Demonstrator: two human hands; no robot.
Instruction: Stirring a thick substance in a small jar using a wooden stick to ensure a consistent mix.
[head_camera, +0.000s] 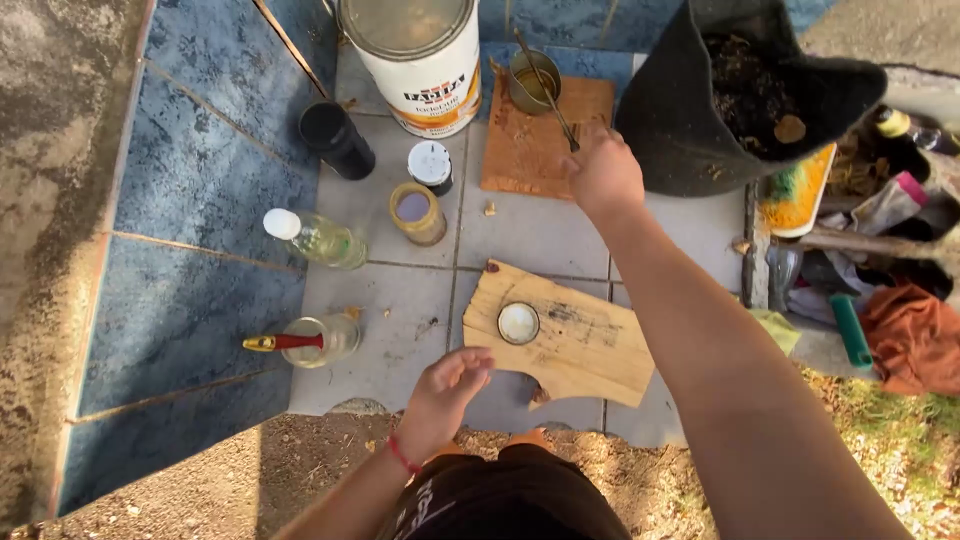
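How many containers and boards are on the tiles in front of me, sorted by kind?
Large cans: 1, white paint can
Small tins: 1, holding the stick that the right hand grips
Jars: 2
Bottles: 1
Dark cups: 1
Wooden boards: 2
Total: 8

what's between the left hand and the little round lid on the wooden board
Nothing visible. The left hand hovers open just off the wooden board, and the round lid lies bare on it, close to the fingers.
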